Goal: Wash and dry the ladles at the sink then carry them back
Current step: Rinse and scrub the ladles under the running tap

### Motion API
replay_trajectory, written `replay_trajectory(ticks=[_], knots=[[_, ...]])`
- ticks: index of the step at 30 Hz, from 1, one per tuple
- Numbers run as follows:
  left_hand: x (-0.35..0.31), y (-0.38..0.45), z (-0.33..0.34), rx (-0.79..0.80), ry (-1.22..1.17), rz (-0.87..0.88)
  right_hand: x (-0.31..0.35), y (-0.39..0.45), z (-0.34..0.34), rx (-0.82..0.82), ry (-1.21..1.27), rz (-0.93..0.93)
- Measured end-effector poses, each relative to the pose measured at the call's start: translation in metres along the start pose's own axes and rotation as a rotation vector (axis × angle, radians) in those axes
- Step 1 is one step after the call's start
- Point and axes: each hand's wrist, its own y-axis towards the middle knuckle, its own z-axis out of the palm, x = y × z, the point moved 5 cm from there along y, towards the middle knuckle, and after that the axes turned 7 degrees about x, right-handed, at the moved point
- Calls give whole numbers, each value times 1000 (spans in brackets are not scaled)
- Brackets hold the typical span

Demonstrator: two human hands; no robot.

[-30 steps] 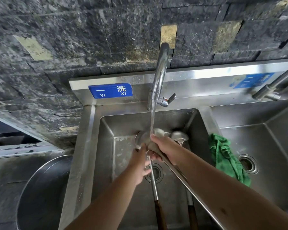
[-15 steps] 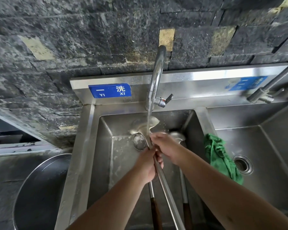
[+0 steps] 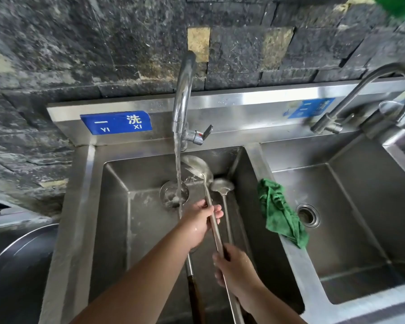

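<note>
A large steel ladle (image 3: 198, 168) lies tilted in the left sink basin (image 3: 117, 206), its bowl just right of the running water (image 3: 178, 174). My left hand (image 3: 200, 224) is wrapped around its long handle. My right hand (image 3: 235, 268) grips the same handle lower down, nearer to me. A second ladle (image 3: 173, 195) sits under the stream, and its dark wooden grip (image 3: 195, 298) points toward me. A third, smaller ladle (image 3: 221, 185) rests against the basin's right side.
The faucet (image 3: 184, 97) stands over the left basin. A green cloth (image 3: 278, 213) hangs over the divider between the basins. The right basin has a drain (image 3: 308, 216) and a second faucet (image 3: 360, 94). A big metal bowl (image 3: 17, 265) stands at lower left.
My right hand has slid from near the ladle's bowl down the handle toward me. The ladle's bowl has moved out of the stream to its right. My left hand keeps its grip.
</note>
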Motion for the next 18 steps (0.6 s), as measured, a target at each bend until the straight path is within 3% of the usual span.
replay_trajectory(ticks=[8, 16, 18], knots=[[52, 24, 29, -16, 480, -95, -4, 34, -39, -243, -167, -19], [75, 60, 28, -45, 457, -216, -21, 66, -42, -197, -306, -54], [81, 66, 29, -42, 364, -234, -23, 69, -49, -209, -201, -64]])
